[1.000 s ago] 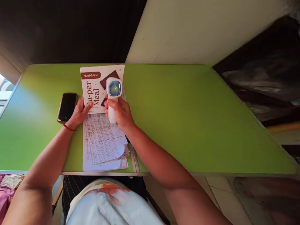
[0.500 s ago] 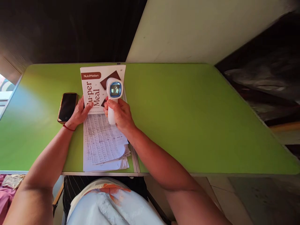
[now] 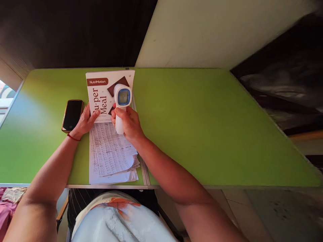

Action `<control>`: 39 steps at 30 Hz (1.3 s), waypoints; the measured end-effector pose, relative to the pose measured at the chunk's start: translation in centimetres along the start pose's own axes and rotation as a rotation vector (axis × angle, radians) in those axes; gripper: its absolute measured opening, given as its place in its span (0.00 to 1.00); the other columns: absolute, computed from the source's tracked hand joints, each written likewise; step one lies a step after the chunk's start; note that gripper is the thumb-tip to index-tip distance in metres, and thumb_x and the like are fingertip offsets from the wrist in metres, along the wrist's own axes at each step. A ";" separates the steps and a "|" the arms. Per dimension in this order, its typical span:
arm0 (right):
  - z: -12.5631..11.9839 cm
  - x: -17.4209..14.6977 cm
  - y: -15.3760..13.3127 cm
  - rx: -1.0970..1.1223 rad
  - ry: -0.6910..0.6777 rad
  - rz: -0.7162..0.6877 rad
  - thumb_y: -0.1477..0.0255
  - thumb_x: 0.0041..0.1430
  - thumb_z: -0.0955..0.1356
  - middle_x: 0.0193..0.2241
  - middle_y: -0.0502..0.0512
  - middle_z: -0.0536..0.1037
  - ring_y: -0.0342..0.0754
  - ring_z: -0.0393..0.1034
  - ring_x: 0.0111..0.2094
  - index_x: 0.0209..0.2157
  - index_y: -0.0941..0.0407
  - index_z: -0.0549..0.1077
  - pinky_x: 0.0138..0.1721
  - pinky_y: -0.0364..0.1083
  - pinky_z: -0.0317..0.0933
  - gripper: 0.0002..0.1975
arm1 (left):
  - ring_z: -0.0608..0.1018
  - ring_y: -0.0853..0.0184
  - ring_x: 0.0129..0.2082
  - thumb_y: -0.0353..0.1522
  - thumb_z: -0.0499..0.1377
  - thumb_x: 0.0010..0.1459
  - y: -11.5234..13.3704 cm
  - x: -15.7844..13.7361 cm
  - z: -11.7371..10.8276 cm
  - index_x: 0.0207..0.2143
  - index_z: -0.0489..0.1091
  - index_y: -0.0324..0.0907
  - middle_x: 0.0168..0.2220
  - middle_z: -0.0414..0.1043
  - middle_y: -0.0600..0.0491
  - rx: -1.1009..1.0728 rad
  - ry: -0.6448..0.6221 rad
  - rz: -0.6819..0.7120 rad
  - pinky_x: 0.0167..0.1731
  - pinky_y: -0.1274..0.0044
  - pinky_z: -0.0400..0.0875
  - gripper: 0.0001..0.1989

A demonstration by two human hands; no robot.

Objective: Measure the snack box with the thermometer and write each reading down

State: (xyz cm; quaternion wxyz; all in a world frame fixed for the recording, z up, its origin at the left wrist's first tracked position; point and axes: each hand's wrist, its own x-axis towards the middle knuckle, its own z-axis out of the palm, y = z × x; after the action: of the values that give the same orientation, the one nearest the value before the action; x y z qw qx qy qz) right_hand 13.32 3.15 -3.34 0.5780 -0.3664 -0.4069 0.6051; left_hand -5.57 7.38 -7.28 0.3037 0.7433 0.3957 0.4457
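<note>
My right hand (image 3: 128, 123) is wrapped round the handle of a white infrared thermometer (image 3: 119, 125), its blue-rimmed screen facing up at me. The thermometer is in front of a white box (image 3: 97, 75) printed "NutriMotion" and covers part of its face; whether they touch I cannot tell. My left hand (image 3: 86, 121) grips the box at its lower left edge, thumb on the front and the other fingers partly hidden at the side. Below the box lie sheets of paper (image 3: 111, 154) covered in small writing.
A dark phone (image 3: 72, 115) in a brown-edged case lies left of my left hand. The green table (image 3: 202, 127) stretches to both sides, with a metal seam beside the papers. Behind it stand a dark panel (image 3: 75, 33) and a pale wall (image 3: 191, 37). Pink cloth (image 3: 7, 208) shows at lower left.
The thermometer's screen has gone from a bright patch on a dark ground to an even grey. Both hands and the box keep nearly the same place.
</note>
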 end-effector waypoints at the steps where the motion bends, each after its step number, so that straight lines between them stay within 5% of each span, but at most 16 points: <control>1: 0.0 0.0 0.0 -0.002 0.002 0.002 0.44 0.47 0.78 0.22 0.44 0.66 0.40 0.60 0.22 0.31 0.52 0.65 0.23 0.44 0.54 0.29 | 0.79 0.53 0.50 0.59 0.55 0.69 0.0 0.0 0.0 0.52 0.72 0.46 0.52 0.78 0.44 -0.008 0.001 -0.001 0.54 0.60 0.77 0.28; 39: -0.5 0.2 0.5 -0.011 -0.034 -0.025 0.41 0.47 0.77 0.22 0.44 0.66 0.41 0.61 0.22 0.31 0.52 0.66 0.24 0.44 0.57 0.31 | 0.80 0.57 0.48 0.57 0.55 0.71 -0.9 0.2 0.0 0.54 0.70 0.42 0.51 0.78 0.42 0.020 -0.007 0.075 0.49 0.66 0.78 0.28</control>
State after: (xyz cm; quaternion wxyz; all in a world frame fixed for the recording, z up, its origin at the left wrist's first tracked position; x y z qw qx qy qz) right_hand 13.59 3.38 -4.01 0.5765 -0.3542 -0.4244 0.6018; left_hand -5.79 7.94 -7.91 0.2808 0.7622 0.3710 0.4500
